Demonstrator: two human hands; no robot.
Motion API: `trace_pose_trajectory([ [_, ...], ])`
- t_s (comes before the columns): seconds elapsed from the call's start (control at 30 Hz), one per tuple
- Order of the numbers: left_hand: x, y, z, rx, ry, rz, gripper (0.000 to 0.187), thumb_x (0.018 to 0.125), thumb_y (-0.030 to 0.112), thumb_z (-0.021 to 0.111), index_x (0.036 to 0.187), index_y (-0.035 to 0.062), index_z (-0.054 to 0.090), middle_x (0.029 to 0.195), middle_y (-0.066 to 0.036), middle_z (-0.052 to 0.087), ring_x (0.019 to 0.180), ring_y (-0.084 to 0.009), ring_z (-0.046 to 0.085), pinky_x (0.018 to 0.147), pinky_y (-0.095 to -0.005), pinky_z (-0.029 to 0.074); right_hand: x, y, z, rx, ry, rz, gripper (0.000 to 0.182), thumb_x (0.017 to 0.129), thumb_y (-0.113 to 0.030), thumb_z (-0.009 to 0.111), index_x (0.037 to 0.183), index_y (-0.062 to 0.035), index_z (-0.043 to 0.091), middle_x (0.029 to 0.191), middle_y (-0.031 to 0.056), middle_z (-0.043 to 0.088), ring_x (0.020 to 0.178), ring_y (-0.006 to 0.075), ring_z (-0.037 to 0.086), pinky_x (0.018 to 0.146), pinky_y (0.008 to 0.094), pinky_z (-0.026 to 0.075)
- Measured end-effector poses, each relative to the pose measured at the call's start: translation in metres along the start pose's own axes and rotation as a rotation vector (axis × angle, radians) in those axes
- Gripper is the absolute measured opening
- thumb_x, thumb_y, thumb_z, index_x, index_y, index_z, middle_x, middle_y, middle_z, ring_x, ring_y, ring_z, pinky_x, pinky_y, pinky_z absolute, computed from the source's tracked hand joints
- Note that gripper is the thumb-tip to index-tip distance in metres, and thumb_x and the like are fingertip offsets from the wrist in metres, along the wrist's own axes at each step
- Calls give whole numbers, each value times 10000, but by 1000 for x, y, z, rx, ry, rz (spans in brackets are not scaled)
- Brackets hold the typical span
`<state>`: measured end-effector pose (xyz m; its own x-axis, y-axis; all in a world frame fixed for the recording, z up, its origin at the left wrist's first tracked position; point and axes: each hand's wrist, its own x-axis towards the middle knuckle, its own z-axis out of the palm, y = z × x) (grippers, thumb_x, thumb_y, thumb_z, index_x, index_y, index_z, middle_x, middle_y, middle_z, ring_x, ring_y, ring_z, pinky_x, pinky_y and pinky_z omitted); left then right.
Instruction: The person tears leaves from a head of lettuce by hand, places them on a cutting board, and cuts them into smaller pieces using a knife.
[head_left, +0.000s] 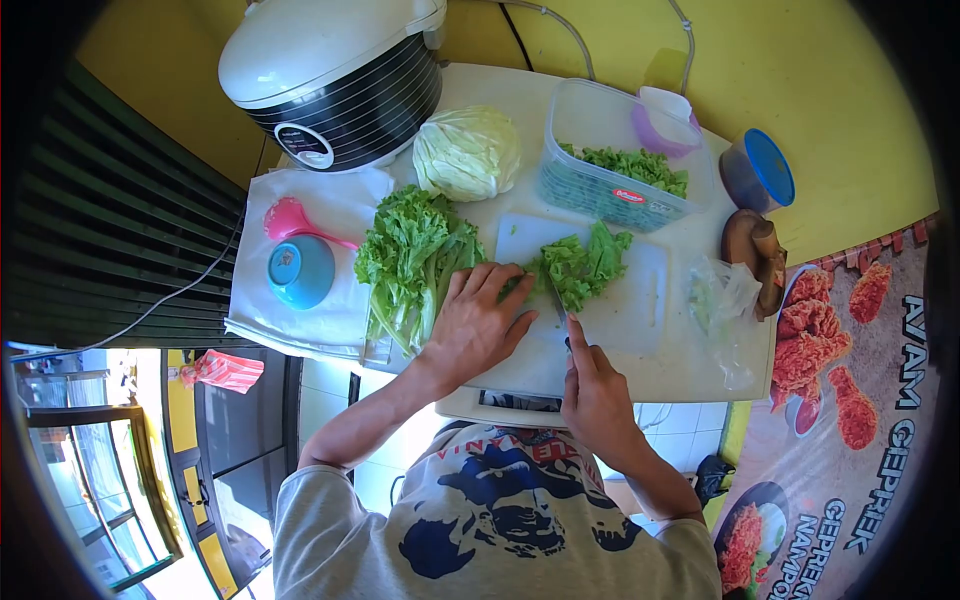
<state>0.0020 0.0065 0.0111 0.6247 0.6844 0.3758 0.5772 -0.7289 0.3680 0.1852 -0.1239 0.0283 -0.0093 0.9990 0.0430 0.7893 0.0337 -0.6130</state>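
My right hand [597, 392] is closed round the dark handle of a knife [558, 298], its blade standing against the lettuce on the white cutting board [645, 290]. Curled fingers of my left hand [480, 312] press down on lettuce just left of the blade; the hand hides part of it. Right of the knife lies a pile of cut green lettuce [588, 265]. A large bunch of leafy lettuce [415, 250] rests by my left wrist. Behind the board, a clear plastic container [610, 205] holds chopped lettuce.
A cabbage [467, 153] and a rice cooker [335, 90] stand at the back. On the left are a blue bowl [300, 272] and a pink ladle [290, 220]. A plastic bag [725, 300], a mortar with a pestle [750, 250] and a blue-lidded tub [757, 172] are on the right.
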Motion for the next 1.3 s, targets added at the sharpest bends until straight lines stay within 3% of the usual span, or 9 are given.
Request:
trace_pose_trajectory([
  [0.03, -2, 1, 0, 10, 0, -21, 453, 878, 239, 798, 1277, 50, 695, 1220, -106, 640, 1132, -303, 597, 956, -442, 452, 0, -1, 1, 5, -8, 26, 666, 968, 44, 538, 1601, -22, 342, 946, 235, 641, 709, 410, 667, 651, 502, 558],
  [0.13, -4, 4, 2, 19, 24, -63, 451, 873, 270, 807, 1257, 54, 712, 1218, -116, 640, 1114, -305, 596, 934, -445, 451, 1, 8, 5, -45, -14, -34, 774, 926, 28, 577, 1629, -16, 258, 946, 212, 607, 630, 379, 645, 566, 483, 560],
  [0.23, -1, 7, 2, 51, 36, -58, 455, 871, 300, 809, 1248, 59, 724, 1201, -117, 635, 1112, -304, 590, 930, -446, 448, 2, 2, 6, -28, -6, 11, 687, 963, 42, 546, 1610, -30, 328, 954, 227, 640, 703, 400, 671, 618, 490, 568],
  [0.53, 0, 8, 1, 61, 12, -52, 453, 870, 302, 804, 1248, 63, 729, 1169, -103, 622, 1098, -298, 582, 918, -443, 449, 6, 3, 12, -94, -27, -6, 730, 931, 38, 576, 1614, -29, 326, 918, 211, 619, 639, 393, 649, 561, 476, 557],
  [0.73, 1, 6, 2, 65, 22, -43, 459, 849, 283, 815, 1240, 57, 732, 1157, -98, 623, 1092, -291, 583, 910, -438, 450, 25, 3, 19, -204, -37, -24, 862, 828, 5, 649, 1617, -13, 304, 934, 205, 607, 601, 358, 663, 540, 441, 575],
  [1.03, 7, 4, -1, 55, 24, -48, 388, 877, 271, 798, 1190, 46, 756, 1120, -93, 638, 1053, -277, 591, 885, -431, 453, -3, 10, 5, -238, -81, -61, 847, 845, -10, 654, 1621, -33, 316, 904, 186, 606, 550, 334, 635, 522, 434, 566],
  [1.3, 15, 0, -11, 73, 25, -76, 298, 955, 169, 696, 1224, 43, 727, 963, -110, 690, 925, -285, 641, 830, -431, 465, -1, 22, -3, -76, -52, -38, 738, 940, -7, 581, 1626, -74, 317, 905, 182, 612, 630, 365, 655, 601, 463, 583],
])
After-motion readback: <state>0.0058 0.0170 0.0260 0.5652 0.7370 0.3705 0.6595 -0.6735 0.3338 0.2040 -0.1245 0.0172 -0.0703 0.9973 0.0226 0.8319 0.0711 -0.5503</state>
